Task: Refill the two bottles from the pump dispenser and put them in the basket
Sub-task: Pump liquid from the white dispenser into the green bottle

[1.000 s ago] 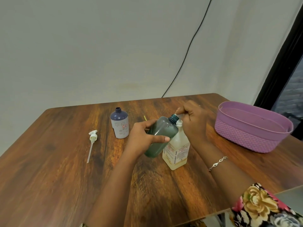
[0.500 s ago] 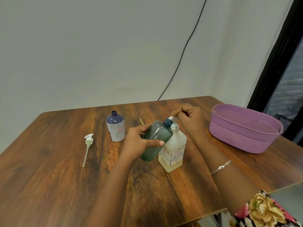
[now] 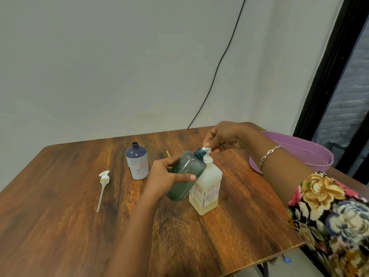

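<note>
Right hand has risen, pinching pump nozzle; left hand grips green bottle.

Counted at the bench: two open bottles, being one green bottle and one purple bottle. One pump dispenser, one loose pump head toward the left edge, one basket at the right edge. One small yellow item, unidentified.

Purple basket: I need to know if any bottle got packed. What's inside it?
No bottle shows in the basket, only bare purple inner wall; the right forearm hides its left end.
</note>
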